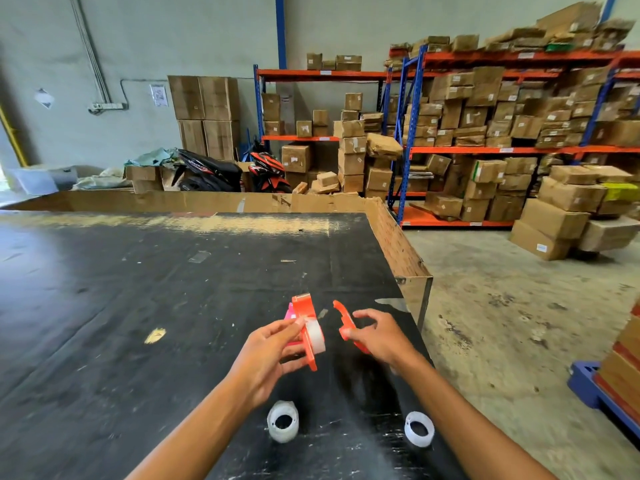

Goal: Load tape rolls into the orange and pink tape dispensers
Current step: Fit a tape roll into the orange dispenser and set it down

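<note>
Head view, over a black table (138,306) in a warehouse. Left hand (266,355) grasping the orange dispenser (308,341), lifted above the table, with a clear tape roll (317,336) seated against its side plate. Right hand (377,336) grasping the loose orange cover (346,323), fingers partly spread, just right of the dispenser and not touching it. Pink dispenser (289,313) mostly hidden behind the orange one and the left fingers; cannot tell if resting on the table or held too. Two spare tape rolls on the near table: one (283,421) between the forearms, another (419,428) beside the right forearm, close to the right table edge.

Likely step: closing the cover over the roll. Risks from here:
- roll sliding off its hub, because held only by a thumb and tilted;
- cover meeting the plate crooked and not snapping, because gripped at one end only;
- tape end not fed to the blade before closing, so later hard to pull;
- right spare roll knocked off the edge by the forearm.
</note>
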`<state>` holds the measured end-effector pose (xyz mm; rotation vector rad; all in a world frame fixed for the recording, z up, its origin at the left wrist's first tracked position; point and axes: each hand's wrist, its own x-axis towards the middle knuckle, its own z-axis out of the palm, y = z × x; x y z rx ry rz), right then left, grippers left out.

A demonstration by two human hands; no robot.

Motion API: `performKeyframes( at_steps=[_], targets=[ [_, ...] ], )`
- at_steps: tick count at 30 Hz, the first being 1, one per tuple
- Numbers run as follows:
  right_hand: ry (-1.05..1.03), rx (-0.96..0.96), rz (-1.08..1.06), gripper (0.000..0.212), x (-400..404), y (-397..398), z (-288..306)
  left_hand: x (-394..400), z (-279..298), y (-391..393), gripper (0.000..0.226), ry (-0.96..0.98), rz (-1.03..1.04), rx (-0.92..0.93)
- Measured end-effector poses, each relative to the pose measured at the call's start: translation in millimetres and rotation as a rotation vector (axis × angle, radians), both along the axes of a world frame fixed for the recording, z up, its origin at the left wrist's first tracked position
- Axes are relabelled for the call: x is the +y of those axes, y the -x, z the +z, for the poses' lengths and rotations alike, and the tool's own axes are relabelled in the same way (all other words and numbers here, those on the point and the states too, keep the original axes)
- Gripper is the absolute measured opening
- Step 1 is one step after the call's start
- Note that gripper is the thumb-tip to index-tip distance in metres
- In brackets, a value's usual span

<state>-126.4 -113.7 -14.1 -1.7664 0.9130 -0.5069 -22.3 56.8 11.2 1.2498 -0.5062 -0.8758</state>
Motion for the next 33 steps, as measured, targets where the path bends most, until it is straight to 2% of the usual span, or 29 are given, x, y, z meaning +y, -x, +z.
performKeyframes(
  at_steps=[2,5,13,21,27,33],
  targets=[
    [-0.185,-0.224,0.105,0.043,11,9,14,-1,-1,-1,0.021,0.006,-0.007,0.009],
    [-0.229,-0.349,0.256,0.034,30,21,31,-4,-2,-2,0.024,0.012,-0.029,0.020],
    [-0.152,-0.395,0.209,0.032,52,34,30,-9,-5,4,0.025,0.015,-0.082,0.013],
    [-0.012,-0.512,0.140,0.028,70,32,28,-6,6,11,0.031,0.122,-0.073,-0.003],
    [0.069,-0.517,0.205,0.024,72,31,29,-1,16,6,0.049,0.115,-0.089,-0.086],
    [0.109,-0.489,0.279,0.018,67,26,35,-1,20,-3,0.039,0.076,-0.085,-0.155]
  ],
)
